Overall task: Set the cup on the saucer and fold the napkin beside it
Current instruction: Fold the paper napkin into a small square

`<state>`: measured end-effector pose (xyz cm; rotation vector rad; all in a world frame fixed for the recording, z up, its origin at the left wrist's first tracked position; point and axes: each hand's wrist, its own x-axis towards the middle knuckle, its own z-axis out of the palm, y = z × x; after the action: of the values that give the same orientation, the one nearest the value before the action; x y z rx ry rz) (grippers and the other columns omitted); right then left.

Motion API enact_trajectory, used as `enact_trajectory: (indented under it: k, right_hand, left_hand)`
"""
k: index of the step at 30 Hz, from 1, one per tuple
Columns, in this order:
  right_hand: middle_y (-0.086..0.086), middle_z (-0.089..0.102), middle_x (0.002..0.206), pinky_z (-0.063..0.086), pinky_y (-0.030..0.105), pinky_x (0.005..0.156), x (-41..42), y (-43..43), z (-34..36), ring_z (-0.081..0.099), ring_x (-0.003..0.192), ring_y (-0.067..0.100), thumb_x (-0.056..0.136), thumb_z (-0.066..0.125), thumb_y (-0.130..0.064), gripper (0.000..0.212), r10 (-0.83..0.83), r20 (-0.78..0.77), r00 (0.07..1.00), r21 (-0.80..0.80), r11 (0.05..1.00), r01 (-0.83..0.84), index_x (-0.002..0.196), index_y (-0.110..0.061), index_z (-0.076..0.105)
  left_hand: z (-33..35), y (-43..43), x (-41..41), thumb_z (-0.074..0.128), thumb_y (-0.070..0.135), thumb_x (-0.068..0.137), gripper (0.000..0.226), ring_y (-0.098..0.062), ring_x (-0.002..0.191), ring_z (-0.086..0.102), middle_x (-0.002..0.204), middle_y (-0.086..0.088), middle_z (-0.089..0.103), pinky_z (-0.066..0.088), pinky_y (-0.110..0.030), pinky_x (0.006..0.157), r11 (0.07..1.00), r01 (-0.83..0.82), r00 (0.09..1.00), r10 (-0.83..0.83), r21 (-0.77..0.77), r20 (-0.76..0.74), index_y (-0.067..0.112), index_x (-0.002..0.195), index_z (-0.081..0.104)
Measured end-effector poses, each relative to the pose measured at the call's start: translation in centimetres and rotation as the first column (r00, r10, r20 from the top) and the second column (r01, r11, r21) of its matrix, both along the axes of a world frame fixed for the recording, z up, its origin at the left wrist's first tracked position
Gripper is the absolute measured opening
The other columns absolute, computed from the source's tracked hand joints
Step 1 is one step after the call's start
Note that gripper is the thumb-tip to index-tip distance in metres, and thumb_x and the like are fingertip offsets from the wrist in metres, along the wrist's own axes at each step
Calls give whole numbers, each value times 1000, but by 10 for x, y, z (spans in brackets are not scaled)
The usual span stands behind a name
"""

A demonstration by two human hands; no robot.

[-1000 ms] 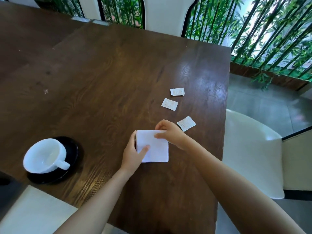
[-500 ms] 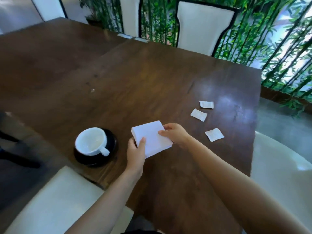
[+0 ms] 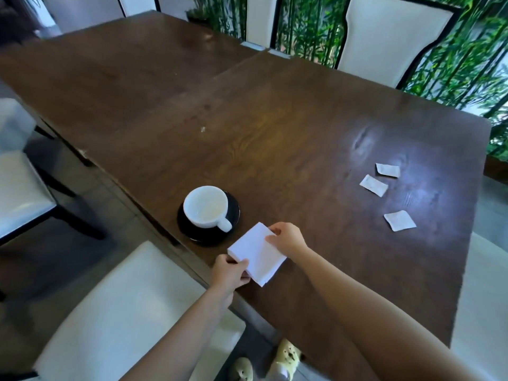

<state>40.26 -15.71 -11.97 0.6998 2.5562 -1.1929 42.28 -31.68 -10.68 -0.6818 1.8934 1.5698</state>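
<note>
A white cup [image 3: 206,209] stands upright on a black saucer [image 3: 192,232] near the table's front edge, its handle pointing towards me on the right. Just right of the saucer lies a folded white napkin [image 3: 257,253], a small square. My left hand [image 3: 229,273] pinches its near left corner. My right hand [image 3: 287,239] holds its far right edge with the fingertips. The napkin sits close to the saucer without touching it.
Three small white sachets [image 3: 373,185] [image 3: 388,169] [image 3: 400,220] lie on the dark wooden table [image 3: 275,119] to the right. White chairs stand in front of me [image 3: 110,312], at left [image 3: 16,188] and across the table [image 3: 384,42]. Bamboo plants fill the background.
Both hands have carried the folded napkin left, from the table's middle to just beside the cup and saucer. The camera view has swung and pulled back.
</note>
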Motion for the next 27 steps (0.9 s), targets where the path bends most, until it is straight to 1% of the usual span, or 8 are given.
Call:
enact_trajectory:
  k: [5,9,13,18,20,22,25,27]
  right_hand:
    - [6,56,116,44,28,71,0,-10,-4,57,99,23,92,51,-18,28,11,-27,1000,179,984,-6,118,-15,62]
    - [4,58,116,47,37,90,0,-8,-7,47,112,23,91,51,-19,26,37,-47,998,304,952,-21,115,-18,62]
    - [6,53,115,43,27,71,2,-6,-10,51,104,22,90,51,-17,23,30,-31,999,231,973,-22,112,-16,59]
    - [6,52,116,43,24,71,6,-3,-11,51,101,19,91,54,-21,25,37,-44,998,196,980,-28,115,-16,56]
    - [6,53,116,44,20,70,7,-2,-10,51,97,17,91,54,-23,26,44,-42,998,187,982,-35,116,-16,56]
    - [6,52,117,41,18,67,8,0,-8,49,96,15,90,55,-23,26,52,-33,998,172,984,-45,115,-16,56]
    - [6,53,116,44,23,72,10,5,-2,52,100,19,89,55,-23,27,64,2,998,148,987,-64,115,-16,55]
    - [6,54,118,46,23,73,12,10,4,53,96,18,89,56,-24,30,78,38,996,136,987,-83,117,-16,55]
  left_hand:
    - [-4,5,-5,67,5,84,43,-18,72,62,118,-17,59,58,-40,73,996,62,998,-62,-70,-6,4,122,46]
    - [-6,10,-8,68,3,82,46,-22,78,63,121,-18,58,59,-42,72,993,66,998,-67,-93,-3,5,122,45]
    - [-7,11,-6,70,5,81,46,-32,101,63,124,-16,55,59,-41,70,982,107,991,-118,-158,-57,9,118,42]
    - [-7,8,-5,71,12,80,47,-33,98,64,122,-15,54,59,-38,68,950,179,972,-212,-257,-106,16,111,36]
    - [-6,5,-5,70,14,82,49,-32,95,65,124,-14,54,59,-35,64,933,200,961,-246,-301,-124,17,115,35]
    - [-3,3,-5,67,19,84,53,-30,96,65,126,-12,54,61,-34,67,882,244,931,-330,-403,-158,17,126,34]
    - [5,1,-6,60,25,89,48,-27,104,62,128,-8,55,58,-33,80,757,301,837,-501,-580,-220,17,130,35]
    - [15,2,-8,56,27,91,40,-22,103,62,124,-5,59,52,-25,74,655,324,740,-625,-682,-249,18,127,41]
